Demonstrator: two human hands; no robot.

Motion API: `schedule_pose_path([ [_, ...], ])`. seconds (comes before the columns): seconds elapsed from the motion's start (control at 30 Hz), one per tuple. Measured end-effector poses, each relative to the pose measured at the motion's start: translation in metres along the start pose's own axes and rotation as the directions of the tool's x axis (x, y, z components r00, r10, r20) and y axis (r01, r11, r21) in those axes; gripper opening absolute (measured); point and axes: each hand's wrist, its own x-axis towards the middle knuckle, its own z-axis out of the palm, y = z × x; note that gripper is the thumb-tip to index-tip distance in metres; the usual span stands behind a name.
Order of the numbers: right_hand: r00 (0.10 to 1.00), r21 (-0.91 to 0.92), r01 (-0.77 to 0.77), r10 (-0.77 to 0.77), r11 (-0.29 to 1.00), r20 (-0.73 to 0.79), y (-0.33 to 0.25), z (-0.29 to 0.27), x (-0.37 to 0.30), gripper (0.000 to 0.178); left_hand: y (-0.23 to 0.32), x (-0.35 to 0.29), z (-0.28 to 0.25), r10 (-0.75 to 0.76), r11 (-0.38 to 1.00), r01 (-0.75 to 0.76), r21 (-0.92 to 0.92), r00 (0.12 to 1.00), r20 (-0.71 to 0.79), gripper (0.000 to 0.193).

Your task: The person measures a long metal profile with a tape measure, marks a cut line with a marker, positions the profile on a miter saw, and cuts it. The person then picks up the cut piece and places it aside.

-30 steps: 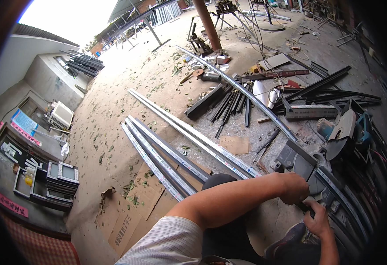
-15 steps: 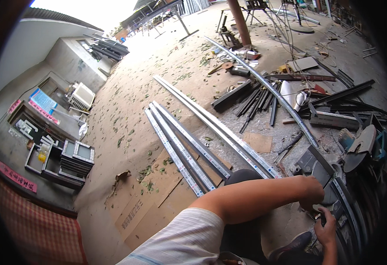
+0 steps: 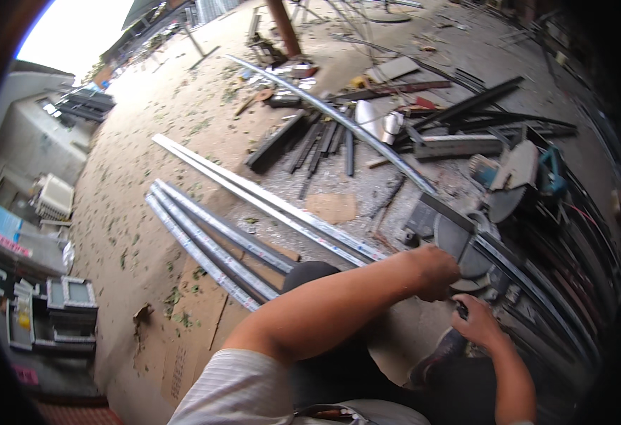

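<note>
My left hand (image 3: 434, 273) is closed in a fist at the near edge of a mitre saw's round grey base (image 3: 459, 244); what its fingers hold, if anything, is hidden. Just below and to the right, my right hand (image 3: 477, 322) is closed round a small black object (image 3: 462, 309), whose kind I cannot make out. Beyond the hands is the saw's head, with a pale guard (image 3: 519, 166), a grey disc blade (image 3: 506, 204) and a teal motor body (image 3: 555, 173). A long dark metal profile (image 3: 530, 287) runs from the base toward the lower right.
Long silvery profiles (image 3: 268, 202) lie on the ground to the left, some over flat cardboard (image 3: 190, 347). One long bar (image 3: 324, 110) slants toward the saw. Dark offcuts (image 3: 317, 145) and metal scraps lie beyond it. My shoe (image 3: 438, 358) is below my hands.
The view has swung right, so the scene sits farther left in the picture. Both hands stay close together at the saw base, still closed.
</note>
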Motion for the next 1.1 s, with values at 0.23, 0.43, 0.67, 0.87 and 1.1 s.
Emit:
schedule_pose_path([
  [0.23,0.999,-0.002,-0.04,0.04,0.999,0.029,0.026,0.023,0.004,0.047,0.008,-0.007,-0.008,-0.008,1.0,0.009,-0.03,1.0,0.025,0.035],
  [0.43,0.997,-0.001,-0.054,0.054,0.999,0.061,0.075,0.076,0.014,0.044,0.009,-0.007,-0.004,-0.005,0.998,0.006,-0.063,1.0,0.027,0.036],
  [0.67,0.948,0.021,-0.306,0.302,0.952,0.098,0.113,0.139,0.034,0.05,0.006,-0.009,-0.014,-0.012,0.998,0.016,-0.054,0.997,0.072,0.038],
  [0.87,0.887,0.002,-0.406,0.393,0.914,0.244,0.111,0.158,0.046,0.05,0.006,-0.012,-0.016,-0.046,0.995,0.052,-0.087,0.996,0.079,0.04],
  [1.1,0.912,0.034,-0.371,0.358,0.928,0.2,0.143,0.203,0.059,0.056,-0.001,-0.004,-0.016,-0.049,0.991,0.056,-0.12,0.997,0.062,0.037],
])
